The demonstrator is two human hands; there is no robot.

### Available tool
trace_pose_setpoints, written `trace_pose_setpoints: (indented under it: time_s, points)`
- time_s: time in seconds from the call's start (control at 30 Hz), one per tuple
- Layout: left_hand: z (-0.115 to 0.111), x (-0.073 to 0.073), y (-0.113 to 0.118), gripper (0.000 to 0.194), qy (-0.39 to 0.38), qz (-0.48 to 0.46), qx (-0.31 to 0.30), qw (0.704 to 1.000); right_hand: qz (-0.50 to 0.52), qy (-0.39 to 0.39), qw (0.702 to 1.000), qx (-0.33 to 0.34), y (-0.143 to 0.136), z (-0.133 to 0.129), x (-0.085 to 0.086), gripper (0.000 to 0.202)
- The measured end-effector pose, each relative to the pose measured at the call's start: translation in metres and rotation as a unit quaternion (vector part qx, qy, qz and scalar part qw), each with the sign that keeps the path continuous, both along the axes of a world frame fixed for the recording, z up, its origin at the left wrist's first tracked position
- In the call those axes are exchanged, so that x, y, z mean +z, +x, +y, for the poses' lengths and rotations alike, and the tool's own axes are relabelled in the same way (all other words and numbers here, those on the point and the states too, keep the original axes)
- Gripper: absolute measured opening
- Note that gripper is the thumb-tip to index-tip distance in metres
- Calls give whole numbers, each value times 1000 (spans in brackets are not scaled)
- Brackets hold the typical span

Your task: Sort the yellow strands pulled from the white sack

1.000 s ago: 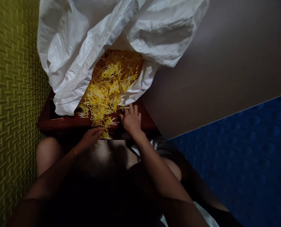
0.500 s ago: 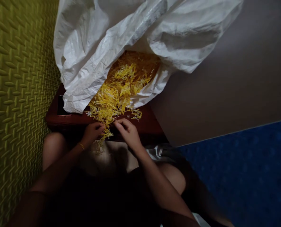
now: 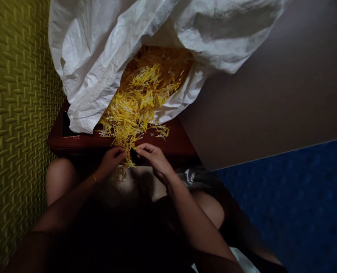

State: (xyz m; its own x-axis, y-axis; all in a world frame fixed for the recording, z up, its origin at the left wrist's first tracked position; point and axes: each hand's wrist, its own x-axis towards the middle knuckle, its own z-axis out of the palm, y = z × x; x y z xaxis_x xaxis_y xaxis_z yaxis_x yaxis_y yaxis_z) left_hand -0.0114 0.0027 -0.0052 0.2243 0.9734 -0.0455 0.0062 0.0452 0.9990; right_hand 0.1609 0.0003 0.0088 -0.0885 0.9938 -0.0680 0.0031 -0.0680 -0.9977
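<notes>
A heap of thin yellow strands with whitish tips (image 3: 128,110) spills from the mouth of a white woven sack (image 3: 97,72) onto a dark red surface (image 3: 174,142). At the near edge, a narrow bunch of strands hangs down between my two hands. My left hand (image 3: 112,161) pinches at the left side of this bunch, thumb and forefinger together. From the right, my right hand (image 3: 154,157) pinches at the same bunch with its fingertips. What exactly lies between the fingertips of either hand is too small to make out fully.
A dark flat object, seemingly a phone (image 3: 69,127), lies partly under the sack's left edge. A yellow wall of raised pattern (image 3: 17,113) rises at left. To the right stand a plain greyish panel (image 3: 265,98) and a blue surface (image 3: 293,197). My knees flank the red surface.
The view has shifted slightly, so the sack and heap appear higher and further left. Both hands stay at the hanging bunch, the right fingertips a little lower against it.
</notes>
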Motion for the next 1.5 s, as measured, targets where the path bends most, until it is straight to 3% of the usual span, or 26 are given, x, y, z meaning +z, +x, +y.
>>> trace_pose_setpoints:
  time_s: [0.2, 0.37, 0.43, 0.57, 0.67, 0.83, 0.9, 1.0, 1.1, 1.2, 1.33, 1.4, 1.5]
  points:
    - [2, -6, 1, 20, 22, 47, 16, 999, -50, 18, 999, 12, 6, -4, 1, 23]
    - [-3, 1, -2, 18, 170, 153, 106, 968, -60, 29, 997, 28, 5, -5, 3, 21]
    - [-5, 3, -1, 17, 193, 148, 117, 963, -52, 24, 998, 41, 2, -7, 5, 20]
    - [-6, 1, 4, 27, 78, 29, 69, 994, -44, 17, 997, 59, -3, -12, 9, 21]
    - [-5, -1, 6, 34, -27, -28, 29, 999, -41, 14, 997, 72, -5, -12, 8, 22]
    - [-3, 2, 4, 24, 12, -39, 27, 999, -96, 71, 991, 65, -10, -13, 4, 22]
    - [-2, 4, 3, 20, 27, -24, 42, 998, -178, 132, 975, 34, -14, -15, 4, 24]
    - [-1, 6, 3, 18, 32, -8, 51, 998, -324, 229, 918, -3, -21, -20, 5, 26]
    - [-1, 7, 2, 17, 27, -9, 47, 998, -361, 272, 892, -23, -25, -23, 6, 16]
    - [-2, 10, 2, 14, 31, -7, 45, 998, -276, 250, 927, -42, -24, -22, 5, 12]
    - [-3, 11, 2, 14, 38, -2, 37, 999, -102, 114, 988, -23, -24, -19, 2, 17]
    - [-3, 11, 3, 14, 36, 1, 32, 999, -43, 65, 997, -11, -27, -18, 0, 20]
    - [-3, 8, 4, 12, 59, 20, 40, 997, -52, 81, 995, -14, -30, -20, -1, 21]
